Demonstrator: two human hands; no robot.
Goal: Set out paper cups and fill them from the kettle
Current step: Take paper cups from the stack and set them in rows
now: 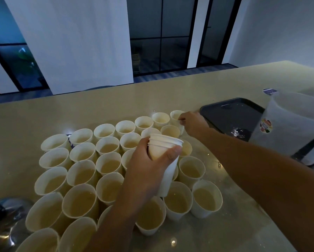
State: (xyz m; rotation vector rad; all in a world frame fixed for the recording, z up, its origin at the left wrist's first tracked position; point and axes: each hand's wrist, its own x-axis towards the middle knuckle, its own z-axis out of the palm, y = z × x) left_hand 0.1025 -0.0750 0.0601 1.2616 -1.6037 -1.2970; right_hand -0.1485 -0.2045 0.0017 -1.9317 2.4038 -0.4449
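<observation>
**Cups in rows, stack in the left grip**

The kettle [2,220] is cut off at the near left corner; only its shiny metal dome shows, and its spout is out of view. The nearest cups run off the bottom edge, and the left forearm hides several in the middle of the group. At the far right a clear plastic jug [286,128] is partly out of frame, and whether it holds anything is hard to tell. It stands on the dark tray [230,115], which has wet glints on it.

The cups [80,199] stand packed rim to rim on the beige desk [98,110], in rows running from near left to far right. Most hold pale liquid. Water spots lie on the desk to their right.

The left hand [149,168] is clamped round a stack [164,151] of nested cups, held above the middle of the group, thumb on the right wall. The right hand [192,122] reaches to the far right end, its fingers pinching the rim of the end cup [176,115], just beside the tray.
</observation>
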